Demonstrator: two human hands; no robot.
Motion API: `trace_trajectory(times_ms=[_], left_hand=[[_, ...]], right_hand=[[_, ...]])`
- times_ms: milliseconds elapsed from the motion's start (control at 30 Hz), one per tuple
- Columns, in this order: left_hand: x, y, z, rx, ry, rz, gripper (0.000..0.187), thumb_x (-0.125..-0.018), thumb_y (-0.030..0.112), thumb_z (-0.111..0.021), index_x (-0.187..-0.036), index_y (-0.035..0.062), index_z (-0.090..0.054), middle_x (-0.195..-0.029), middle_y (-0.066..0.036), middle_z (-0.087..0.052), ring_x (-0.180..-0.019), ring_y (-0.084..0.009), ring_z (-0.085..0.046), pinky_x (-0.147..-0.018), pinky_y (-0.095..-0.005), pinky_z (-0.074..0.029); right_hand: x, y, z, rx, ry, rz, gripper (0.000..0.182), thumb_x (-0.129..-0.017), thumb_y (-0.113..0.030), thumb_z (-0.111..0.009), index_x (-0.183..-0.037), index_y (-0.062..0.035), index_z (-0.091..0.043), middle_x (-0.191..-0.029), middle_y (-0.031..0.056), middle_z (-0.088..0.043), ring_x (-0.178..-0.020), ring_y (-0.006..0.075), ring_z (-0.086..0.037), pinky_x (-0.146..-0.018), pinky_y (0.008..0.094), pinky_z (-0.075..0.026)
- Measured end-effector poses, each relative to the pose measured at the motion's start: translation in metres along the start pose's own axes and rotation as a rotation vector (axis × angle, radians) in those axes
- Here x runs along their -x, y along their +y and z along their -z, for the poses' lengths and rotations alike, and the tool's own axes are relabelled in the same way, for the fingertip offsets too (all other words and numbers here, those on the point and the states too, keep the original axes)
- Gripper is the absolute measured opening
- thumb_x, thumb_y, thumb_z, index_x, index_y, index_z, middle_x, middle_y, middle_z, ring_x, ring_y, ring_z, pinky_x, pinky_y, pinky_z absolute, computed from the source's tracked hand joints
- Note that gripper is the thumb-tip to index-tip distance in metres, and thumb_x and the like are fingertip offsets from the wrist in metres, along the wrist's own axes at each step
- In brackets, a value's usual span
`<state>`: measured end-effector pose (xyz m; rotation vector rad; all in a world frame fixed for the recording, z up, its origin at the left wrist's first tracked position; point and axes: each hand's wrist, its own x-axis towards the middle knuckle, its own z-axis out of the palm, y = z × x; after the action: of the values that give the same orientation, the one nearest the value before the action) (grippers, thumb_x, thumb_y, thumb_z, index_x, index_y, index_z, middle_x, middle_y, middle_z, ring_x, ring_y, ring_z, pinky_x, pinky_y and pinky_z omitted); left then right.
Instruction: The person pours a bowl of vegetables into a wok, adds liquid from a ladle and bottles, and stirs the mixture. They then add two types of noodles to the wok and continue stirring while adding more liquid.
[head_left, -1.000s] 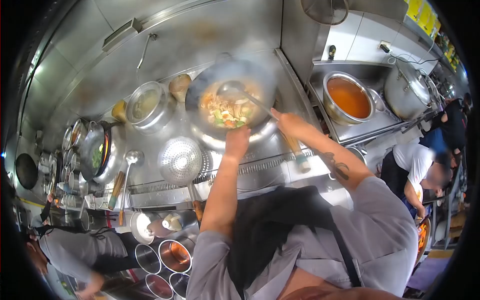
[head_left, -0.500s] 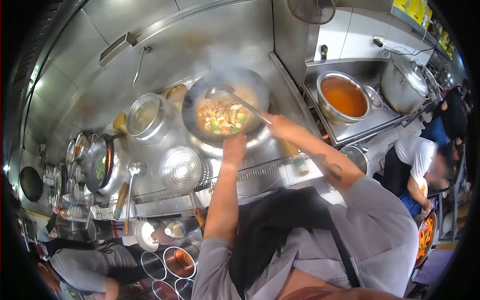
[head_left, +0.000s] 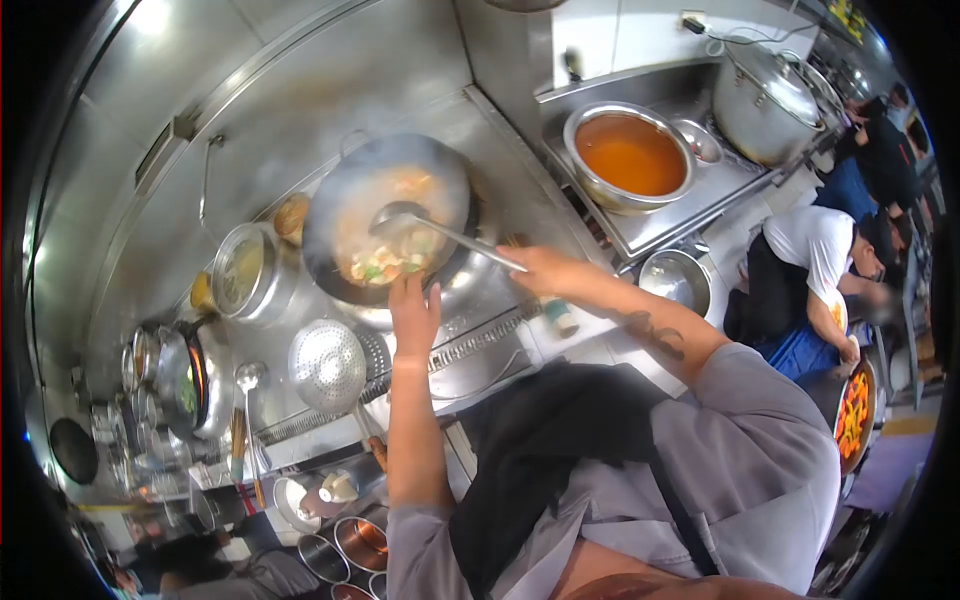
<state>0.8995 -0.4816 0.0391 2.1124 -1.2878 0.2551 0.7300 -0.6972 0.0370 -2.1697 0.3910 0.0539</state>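
Observation:
A dark wok (head_left: pixel 322 210) sits on the burner, steaming, with noodle-like strands and pieces of vegetable in it. My right hand (head_left: pixel 545 270) is closed round the end of a metal ladle (head_left: pixel 455 236), whose bowl is down in the wok over the food. At the wok's near rim is my left hand (head_left: pixel 413 322), fingers stretched toward the rim and one finger apart from the others. To the left of that hand lies a perforated strainer (head_left: pixel 327 365) with a wooden handle.
A bowl of orange-brown liquid (head_left: pixel 630 155) and a lidded pot (head_left: pixel 770 95) stand on the right counter. A clear-sided pot (head_left: pixel 250 270) and a second ladle (head_left: pixel 252 378) are at left. A co-worker (head_left: pixel 815 260) bends over a pan of cut vegetables (head_left: pixel 853 415).
My view has turned, shifting the scene leftward. My left hand has gone from a closed grip at the wok rim to outstretched fingers. The ladle stays in my right hand.

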Motion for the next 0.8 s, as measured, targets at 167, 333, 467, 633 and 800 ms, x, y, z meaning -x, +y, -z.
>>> trace_trajectory(times_ms=[167, 333, 467, 633, 800], left_hand=[[0.081, 0.067, -0.018, 0.448, -0.11, 0.275, 0.021, -0.089, 0.012, -0.063, -0.102, -0.0039, -0.061, -0.093, -0.016, -0.063, -0.085, -0.0268, -0.061, -0.077, -0.0358, -0.048], [0.198, 0.062, -0.102, 0.742, -0.526, 0.407, 0.022, -0.093, 0.013, -0.056, -0.105, -0.0046, -0.063, -0.096, -0.018, -0.067, -0.087, -0.0277, -0.065, -0.078, -0.0328, -0.05], [0.216, 0.065, -0.166, 0.734, -0.751, 0.359, 0.029, -0.096, 0.016, -0.05, -0.114, -0.0053, -0.059, -0.108, -0.023, -0.063, -0.102, -0.0334, -0.061, -0.088, -0.0365, -0.046], [0.205, 0.098, -0.254, 0.617, -0.814, -0.008, 0.045, -0.09, 0.016, -0.053, -0.127, -0.0087, -0.047, -0.132, -0.032, -0.044, -0.125, -0.0434, -0.041, -0.106, -0.0446, -0.03], [0.192, 0.131, -0.285, 0.415, -0.922, -0.145, 0.056, -0.08, 0.018, -0.063, -0.126, -0.0078, -0.046, -0.129, -0.032, -0.044, -0.122, -0.0469, -0.039, -0.105, -0.0508, -0.028]], right_hand=[[0.023, 0.044, -0.009, 0.031, 0.309, 0.348, 0.055, -0.086, -0.021, -0.06, -0.135, -0.0036, -0.044, -0.104, 0.024, -0.064, -0.086, 0.0378, -0.065, -0.082, 0.0434, -0.052], [0.053, 0.072, -0.016, -0.047, 0.251, 0.2, 0.051, -0.083, -0.018, -0.06, -0.13, -0.004, -0.047, -0.099, 0.0243, -0.064, -0.084, 0.0388, -0.064, -0.078, 0.0445, -0.052], [0.055, 0.091, -0.029, -0.147, 0.242, 0.209, 0.047, -0.082, -0.015, -0.06, -0.125, -0.0009, -0.047, -0.094, 0.0245, -0.062, -0.082, 0.0402, -0.062, -0.074, 0.0466, -0.05], [0.046, 0.094, -0.046, -0.179, 0.226, 0.146, 0.049, -0.082, -0.014, -0.059, -0.127, 0.0014, -0.044, -0.098, 0.0258, -0.061, -0.088, 0.0413, -0.061, -0.08, 0.0461, -0.049], [0.039, 0.099, -0.047, -0.296, 0.104, 0.042, 0.049, -0.083, -0.015, -0.06, -0.127, 0.0016, -0.044, -0.101, 0.0265, -0.06, -0.093, 0.0419, -0.06, -0.083, 0.0462, -0.047]])
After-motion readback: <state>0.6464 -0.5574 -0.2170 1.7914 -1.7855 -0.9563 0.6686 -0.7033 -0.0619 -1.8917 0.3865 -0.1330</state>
